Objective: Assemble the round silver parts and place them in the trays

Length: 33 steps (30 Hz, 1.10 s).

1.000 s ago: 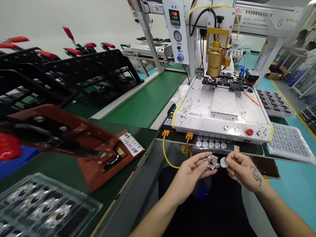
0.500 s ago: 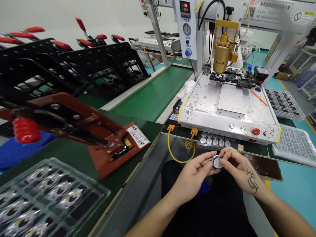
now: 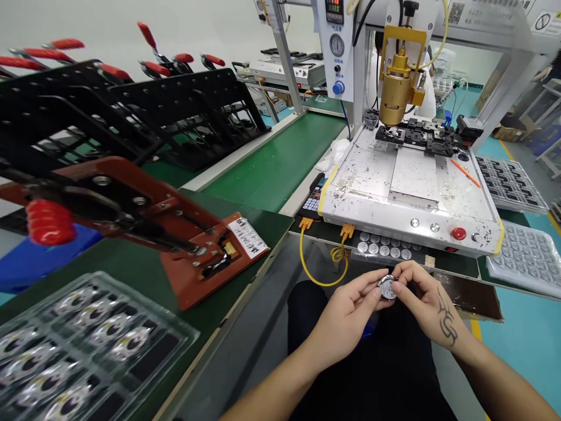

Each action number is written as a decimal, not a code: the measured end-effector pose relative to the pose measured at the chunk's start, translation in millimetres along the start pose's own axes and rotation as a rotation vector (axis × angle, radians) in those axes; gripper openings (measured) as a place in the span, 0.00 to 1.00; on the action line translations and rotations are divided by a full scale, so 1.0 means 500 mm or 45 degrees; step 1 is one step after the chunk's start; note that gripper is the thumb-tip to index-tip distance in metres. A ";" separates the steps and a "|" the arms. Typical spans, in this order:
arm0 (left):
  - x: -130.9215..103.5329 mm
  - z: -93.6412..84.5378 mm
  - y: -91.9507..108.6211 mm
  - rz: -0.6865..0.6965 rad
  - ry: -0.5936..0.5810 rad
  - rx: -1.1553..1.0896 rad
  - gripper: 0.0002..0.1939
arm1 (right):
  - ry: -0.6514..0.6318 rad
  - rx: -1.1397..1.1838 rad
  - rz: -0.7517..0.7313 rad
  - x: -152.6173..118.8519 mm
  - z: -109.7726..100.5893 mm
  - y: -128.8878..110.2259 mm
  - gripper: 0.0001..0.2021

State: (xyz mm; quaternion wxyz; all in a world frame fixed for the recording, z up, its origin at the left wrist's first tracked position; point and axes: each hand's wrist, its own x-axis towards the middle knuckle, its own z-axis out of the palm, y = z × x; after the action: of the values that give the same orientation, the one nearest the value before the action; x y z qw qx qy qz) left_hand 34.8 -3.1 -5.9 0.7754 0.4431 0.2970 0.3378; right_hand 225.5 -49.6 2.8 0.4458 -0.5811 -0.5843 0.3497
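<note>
The round metal case is held on the wearer's side of the white machine, between both hands. Left hand: fingers grip its left edge. Right hand: fingers pinch the right edge of the printed disc, against the case's face. Round outline; no long axis. Both hands are equally near. Disc seating cannot be determined.

Left hand: thumb and fingers pinched closed at the grip. Right hand: fingers curled, thumb tip at grip's opposite side. Left forearm, right forearm bare, spreading back from grip.
</note>
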 end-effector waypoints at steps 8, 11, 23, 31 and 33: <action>0.002 0.003 -0.041 0.118 0.100 0.241 0.19 | 0.112 -0.237 -0.175 -0.009 0.015 0.022 0.12; 0.002 -0.009 -0.035 0.170 0.071 0.399 0.21 | 0.094 -0.372 -0.231 -0.007 0.012 0.035 0.05; -0.003 -0.038 0.033 0.136 0.210 0.338 0.19 | -0.098 0.466 0.117 0.052 0.057 0.019 0.14; -0.033 -0.055 0.060 0.131 0.276 0.476 0.13 | -0.418 0.006 -0.412 0.080 0.044 0.005 0.22; -0.039 -0.057 0.066 0.120 0.299 0.523 0.12 | -0.527 -0.202 -0.604 0.094 0.036 -0.010 0.21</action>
State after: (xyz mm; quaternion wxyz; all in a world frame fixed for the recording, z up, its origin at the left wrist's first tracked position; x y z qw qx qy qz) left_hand -7.3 7.9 14.3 0.6124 0.5627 0.4267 0.3554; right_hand 210.6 -1.7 6.4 0.3399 -0.3783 -0.8069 0.3003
